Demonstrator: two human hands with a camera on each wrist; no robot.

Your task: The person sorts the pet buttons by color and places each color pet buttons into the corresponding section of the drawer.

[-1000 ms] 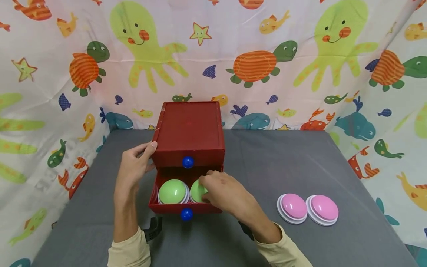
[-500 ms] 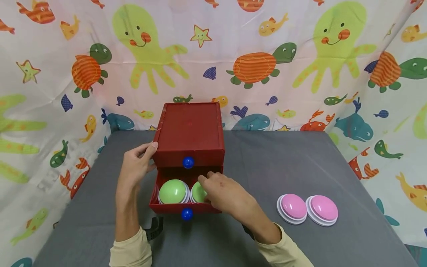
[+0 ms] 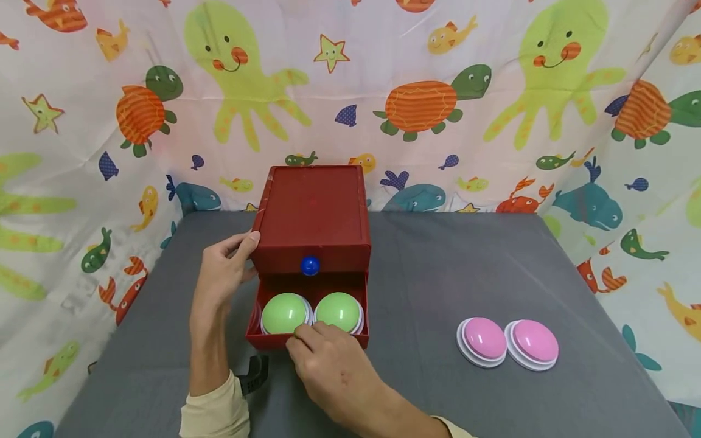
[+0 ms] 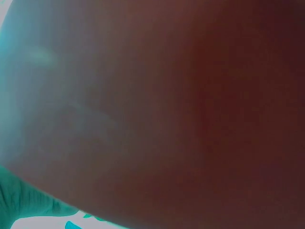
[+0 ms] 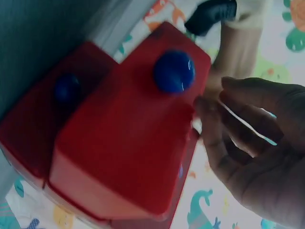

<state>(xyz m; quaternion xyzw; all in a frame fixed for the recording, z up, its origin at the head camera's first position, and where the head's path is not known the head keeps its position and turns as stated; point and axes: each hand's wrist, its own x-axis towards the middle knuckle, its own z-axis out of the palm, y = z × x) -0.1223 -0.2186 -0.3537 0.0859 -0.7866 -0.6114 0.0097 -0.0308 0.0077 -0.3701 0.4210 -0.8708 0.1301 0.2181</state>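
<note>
A red two-drawer box (image 3: 312,210) stands on the grey table, its lower drawer (image 3: 268,340) pulled out. Two green domed buttons with white rims lie side by side inside: the left green button (image 3: 285,313) and the right green button (image 3: 338,311). My left hand (image 3: 221,274) rests against the box's left front corner, thumb near its top edge. At the lower drawer's front is my right hand (image 3: 334,371), hiding that drawer's knob in the head view. In the right wrist view the blue knob (image 5: 174,71) shows uncovered, with bent fingertips beside the drawer's edge.
Two pink domed buttons with white rims, the left one (image 3: 484,337) and the right one (image 3: 533,340), lie on the table to the right. The upper drawer, with its blue knob (image 3: 310,266), is closed. A sea-animal curtain (image 3: 350,140) borders the table.
My right hand has left the right green button and moved down and left to the lower drawer's front. That button is now uncovered in the drawer. The left hand keeps its place.
</note>
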